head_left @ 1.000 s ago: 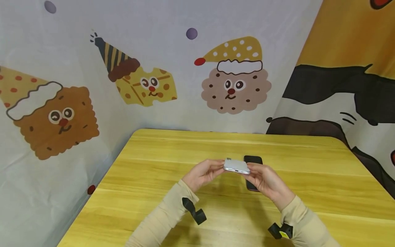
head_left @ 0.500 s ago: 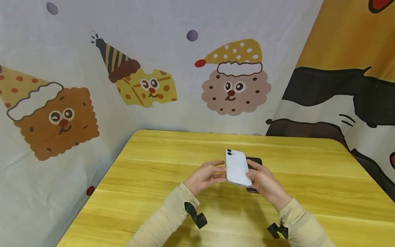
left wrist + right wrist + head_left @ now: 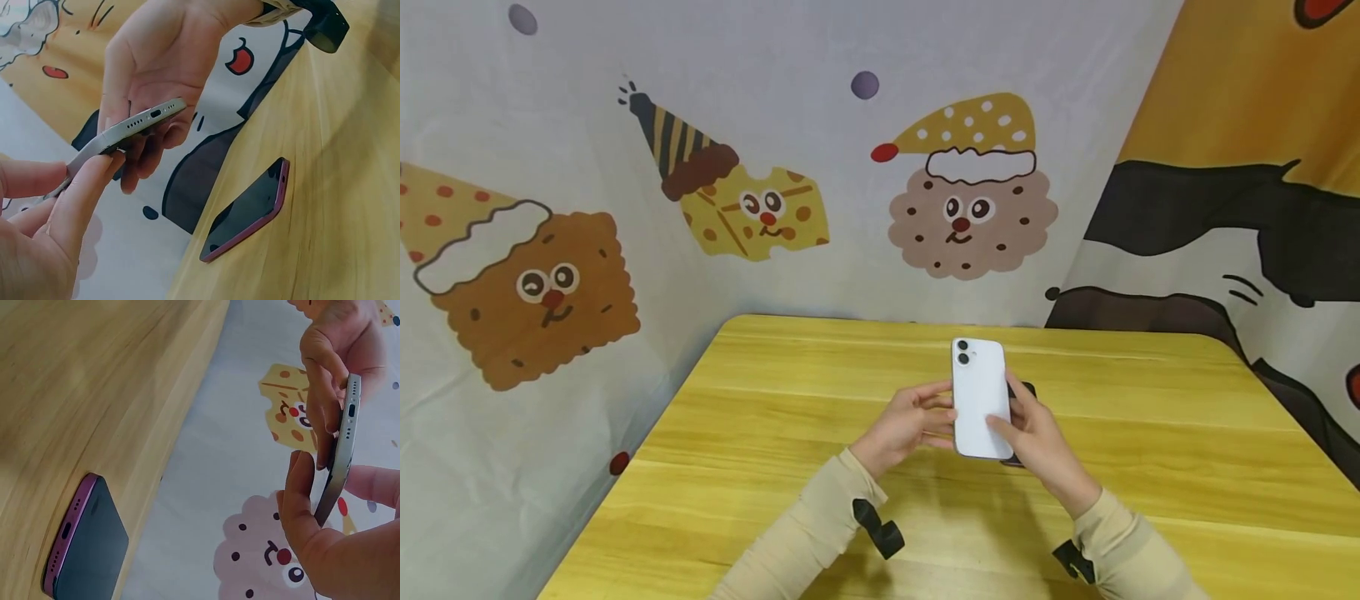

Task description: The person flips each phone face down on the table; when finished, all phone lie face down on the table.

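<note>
A white smartphone (image 3: 979, 396) is held up above the table, its back with two camera lenses towards the head camera. My left hand (image 3: 904, 423) pinches its left edge between thumb and fingers. On the other side my right hand (image 3: 1043, 442) grips it, thumb over the back and fingers behind. The wrist views show the phone's bottom edge with its port (image 3: 156, 114). Below lies a second smartphone (image 3: 247, 207) with a dark screen facing up and a purplish-red frame (image 3: 70, 528); from the head it is mostly hidden by the white phone and right hand.
The wooden table (image 3: 775, 392) reaches back to a light wall cloth (image 3: 820, 50) printed with cartoon biscuits and cheese. Black straps with small camera mounts (image 3: 877, 529) sit on both wrists.
The white phone has been tilted from nearly flat, bottom edge showing, to raised with its whole back facing the head camera. My right thumb has shifted onto the back.
</note>
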`<state>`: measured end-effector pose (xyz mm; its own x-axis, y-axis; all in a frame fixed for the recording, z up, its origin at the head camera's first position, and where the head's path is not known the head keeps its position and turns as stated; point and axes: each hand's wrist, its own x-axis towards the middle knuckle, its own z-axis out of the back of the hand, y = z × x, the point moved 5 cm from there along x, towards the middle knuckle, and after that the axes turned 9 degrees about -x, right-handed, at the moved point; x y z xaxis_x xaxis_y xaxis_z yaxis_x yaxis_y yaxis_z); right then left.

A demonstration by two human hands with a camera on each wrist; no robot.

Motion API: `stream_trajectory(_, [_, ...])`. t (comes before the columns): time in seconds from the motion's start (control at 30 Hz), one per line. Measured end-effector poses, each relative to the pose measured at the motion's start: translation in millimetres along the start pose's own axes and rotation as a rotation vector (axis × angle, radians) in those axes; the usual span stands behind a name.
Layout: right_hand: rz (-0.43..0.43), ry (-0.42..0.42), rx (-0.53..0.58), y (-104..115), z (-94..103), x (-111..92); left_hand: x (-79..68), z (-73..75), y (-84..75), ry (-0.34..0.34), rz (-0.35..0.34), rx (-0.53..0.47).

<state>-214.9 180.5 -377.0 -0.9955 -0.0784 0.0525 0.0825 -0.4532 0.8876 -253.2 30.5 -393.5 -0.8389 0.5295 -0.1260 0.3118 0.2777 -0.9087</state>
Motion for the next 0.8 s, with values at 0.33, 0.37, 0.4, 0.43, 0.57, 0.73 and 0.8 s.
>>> stream_trajectory(0.33, [0.018,-0.007,-0.023,7.5,-5.1,-0.2,-3.3,-11.4,-0.9,-0.063,-0.089,0.097])
stream_trajectory(0.37, [0.015,-0.002,-0.020,7.4,-5.9,-0.3,-4.1,-14.3,-0.7,-0.055,-0.095,0.113])
stream_trajectory(0.4, [0.008,0.008,-0.015,6.9,-6.7,-0.6,-5.0,-17.6,-0.6,-0.044,-0.104,0.124])
stream_trajectory(0.43, [0.007,0.018,-0.008,6.5,-7.4,-1.0,-5.9,-21.2,-0.6,-0.027,-0.111,0.134])
stream_trajectory(0.57, [0.003,0.080,0.054,4.8,-10.0,-2.9,-8.4,-33.4,1.1,0.063,-0.126,0.163])
stream_trajectory(0.73, [0.018,0.165,0.194,6.8,-12.3,-4.4,-10.1,-40.2,6.6,0.156,-0.102,0.177])
stream_trajectory(0.8, [0.046,0.193,0.240,8.2,-12.2,-5.0,-11.5,-41.1,7.1,0.210,-0.109,0.195])
